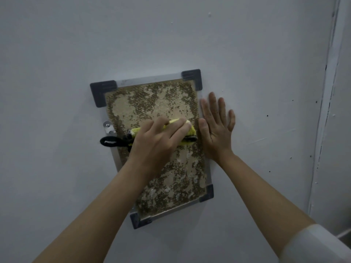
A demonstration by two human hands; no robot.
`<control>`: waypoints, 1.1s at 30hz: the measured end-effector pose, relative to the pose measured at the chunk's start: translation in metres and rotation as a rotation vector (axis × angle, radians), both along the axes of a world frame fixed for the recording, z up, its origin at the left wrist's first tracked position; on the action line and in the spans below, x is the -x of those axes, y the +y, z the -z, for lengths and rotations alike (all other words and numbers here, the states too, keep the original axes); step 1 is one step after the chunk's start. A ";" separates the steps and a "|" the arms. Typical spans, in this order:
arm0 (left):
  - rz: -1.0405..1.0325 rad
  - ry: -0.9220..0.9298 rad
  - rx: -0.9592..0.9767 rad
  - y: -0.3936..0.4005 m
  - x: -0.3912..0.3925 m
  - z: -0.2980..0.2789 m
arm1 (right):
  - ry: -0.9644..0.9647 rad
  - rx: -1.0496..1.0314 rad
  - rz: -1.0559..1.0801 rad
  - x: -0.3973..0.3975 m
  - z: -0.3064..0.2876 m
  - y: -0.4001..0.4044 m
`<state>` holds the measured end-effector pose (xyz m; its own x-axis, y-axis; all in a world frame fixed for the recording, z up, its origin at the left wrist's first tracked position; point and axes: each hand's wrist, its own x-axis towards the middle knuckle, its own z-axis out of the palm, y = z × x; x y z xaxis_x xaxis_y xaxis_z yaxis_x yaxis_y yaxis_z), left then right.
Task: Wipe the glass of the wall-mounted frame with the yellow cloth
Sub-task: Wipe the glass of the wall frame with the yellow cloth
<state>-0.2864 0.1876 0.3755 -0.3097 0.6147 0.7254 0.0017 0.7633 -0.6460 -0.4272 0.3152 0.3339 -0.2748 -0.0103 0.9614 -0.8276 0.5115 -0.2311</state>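
A rectangular frame [191, 76] with dark corner caps and a mottled brown-and-tan picture under glass hangs on the wall, a little tilted. My left hand [157, 141] grips a folded yellow cloth [190, 130] and holds it against the middle of the glass. A black loop [110, 142] from the cloth sticks out past the frame's left edge. My right hand [216, 126] lies flat on the wall with fingers spread, its thumb touching the frame's right edge.
The pale grey wall [190, 35] fills the view. A small metal bracket [108, 127] sits at the frame's left edge. A vertical corner or door-trim line [322, 111] runs down the far right.
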 end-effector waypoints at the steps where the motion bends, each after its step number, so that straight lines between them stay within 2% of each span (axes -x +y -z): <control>1: -0.006 -0.020 0.043 -0.001 -0.001 0.000 | 0.001 0.002 0.003 0.000 0.000 0.000; 5: -0.022 -0.066 0.143 -0.008 -0.011 0.003 | 0.006 0.011 -0.002 -0.001 0.001 0.001; 8: -0.004 -0.057 0.145 -0.015 -0.017 0.006 | 0.008 0.013 -0.013 -0.003 0.001 0.002; 10: -0.003 -0.043 0.118 -0.019 -0.020 0.006 | 0.009 0.014 -0.017 -0.005 0.000 0.002; 14: -0.007 -0.013 -0.055 -0.012 -0.014 0.004 | -0.017 0.013 -0.012 -0.006 0.000 0.001; 17: -0.011 -0.019 -0.078 0.002 -0.005 0.002 | -0.031 0.000 -0.010 -0.005 0.000 0.001; 28: -0.053 -0.222 0.204 0.019 -0.007 0.010 | 0.016 -0.055 0.018 -0.001 -0.001 0.010; 33: -0.034 -0.172 0.170 0.005 -0.015 0.006 | 0.000 -0.071 0.014 -0.004 -0.002 0.011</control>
<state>-0.2718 0.1921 0.3697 -0.4426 0.7103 0.5474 0.0988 0.6453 -0.7575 -0.4234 0.3265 0.3359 -0.2751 -0.0748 0.9585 -0.8203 0.5382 -0.1935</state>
